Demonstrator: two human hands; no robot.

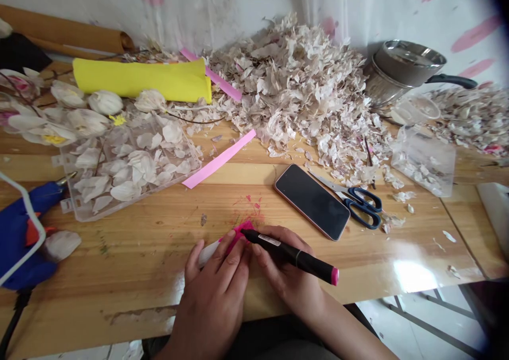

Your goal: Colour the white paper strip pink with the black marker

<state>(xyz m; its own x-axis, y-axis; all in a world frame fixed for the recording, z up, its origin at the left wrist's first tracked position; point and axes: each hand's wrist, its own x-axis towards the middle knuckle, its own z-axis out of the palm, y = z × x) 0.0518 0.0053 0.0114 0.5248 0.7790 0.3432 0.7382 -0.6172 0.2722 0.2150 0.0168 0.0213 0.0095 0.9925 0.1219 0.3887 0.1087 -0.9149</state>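
Observation:
My left hand (217, 286) presses a small white petal (208, 253) flat on the wooden table (131, 275), fingers over its pink-coloured end (240, 228). My right hand (286, 275) grips a black marker (294, 255) with a pink end cap, and the marker's tip touches the pink part of the petal. Pink ink marks stain the wood just beyond the petal.
A phone (312, 201) and blue-handled scissors (358, 198) lie just right of the hands. A clear tray of white petals (127, 166), a blue glue gun (24, 227), a yellow roll (143, 79), pink paper strips (218, 159), a big petal heap (294, 84), a metal pot (401, 68) and clear containers (423, 158) crowd the table.

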